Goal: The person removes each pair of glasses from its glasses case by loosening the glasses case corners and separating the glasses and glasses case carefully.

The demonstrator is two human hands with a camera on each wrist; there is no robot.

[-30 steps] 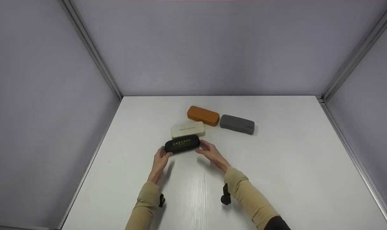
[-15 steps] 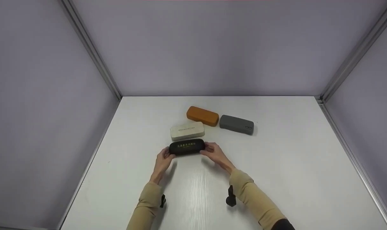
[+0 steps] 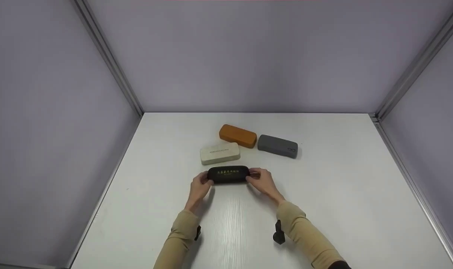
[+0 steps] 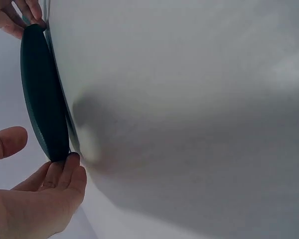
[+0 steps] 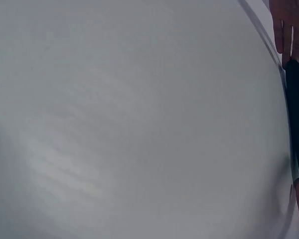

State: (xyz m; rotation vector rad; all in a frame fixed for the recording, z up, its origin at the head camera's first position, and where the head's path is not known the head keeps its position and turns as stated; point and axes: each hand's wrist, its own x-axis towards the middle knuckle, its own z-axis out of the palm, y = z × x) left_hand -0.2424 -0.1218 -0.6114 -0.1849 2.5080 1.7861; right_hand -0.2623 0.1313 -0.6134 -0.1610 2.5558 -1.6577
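Note:
A black glasses case (image 3: 229,175) with gold lettering lies crosswise between both hands. My left hand (image 3: 199,189) holds its left end. In the left wrist view, the fingertips of the left hand (image 4: 45,199) meet the end of the case (image 4: 44,94), while the thumb shows apart from it. My right hand (image 3: 264,184) holds the opposite end, with the thumb by the near corner. In the right wrist view only a strip of the case (image 5: 298,119) shows at the right edge. Whether it touches the table, I cannot tell.
Just behind the black case lies a cream glasses case (image 3: 220,153). Farther back are an orange case (image 3: 238,136) and a grey case (image 3: 278,146) with a small glasses mark. All rest on a white table (image 3: 342,194) enclosed by pale panels (image 3: 248,56).
Both hands have moved the black case to the right and slightly nearer to me, levelling its slant. A gap now shows between it and the cream case. The other cases stay put.

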